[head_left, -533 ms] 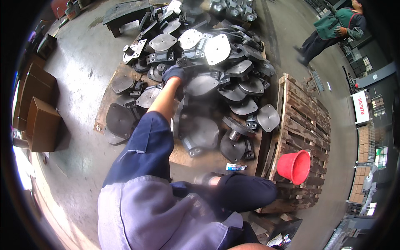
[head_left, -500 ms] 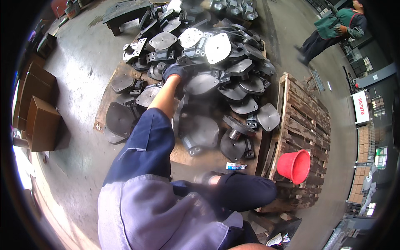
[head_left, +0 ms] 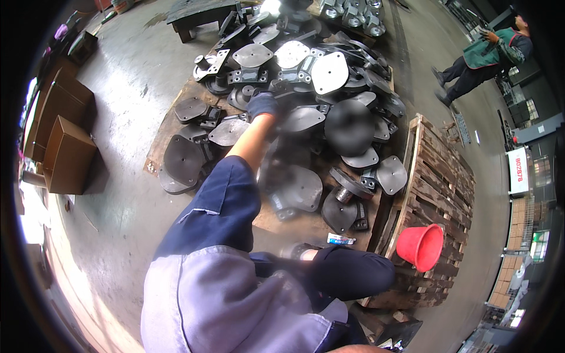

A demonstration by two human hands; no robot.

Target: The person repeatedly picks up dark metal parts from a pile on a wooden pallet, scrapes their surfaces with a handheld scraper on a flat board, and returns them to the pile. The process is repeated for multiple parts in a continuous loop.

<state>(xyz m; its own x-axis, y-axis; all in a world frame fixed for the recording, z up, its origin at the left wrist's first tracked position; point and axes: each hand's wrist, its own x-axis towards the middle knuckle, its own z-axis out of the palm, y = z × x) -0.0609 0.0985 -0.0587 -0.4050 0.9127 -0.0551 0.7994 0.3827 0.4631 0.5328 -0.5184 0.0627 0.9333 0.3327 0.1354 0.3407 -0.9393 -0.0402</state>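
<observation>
My left hand (head_left: pixel 262 105), in a dark blue glove, reaches into a pile of metal plate-and-bracket parts (head_left: pixel 253 56). Its fingers look curled around the end of a dark metal part (head_left: pixel 283 97); the far side of the grip is hidden. Just right of the hand lies a flat grey plate (head_left: pixel 303 119) with rounded corners. Farther right, a blurred dark round disc (head_left: pixel 349 127) covers some of the pile. Nearer to me lies a blurred grey plate (head_left: pixel 297 188) on the wooden board (head_left: pixel 247 226). My right hand is out of sight; a bit of skin shows at the lower edge.
A red bucket (head_left: pixel 419 247) stands on a wooden pallet (head_left: pixel 438 194) at right. A small white-and-blue tube (head_left: pixel 341 239) lies near my foot. Cardboard boxes (head_left: pixel 70 156) stand left, a dark low bench (head_left: pixel 200 15) behind. Another person (head_left: pixel 485 53) is at the far right.
The whole view has shifted, moving the scene rightward. The dark disc now shows blurred over the right of the pile. My left hand stays at the pile. The other person's arm is raised.
</observation>
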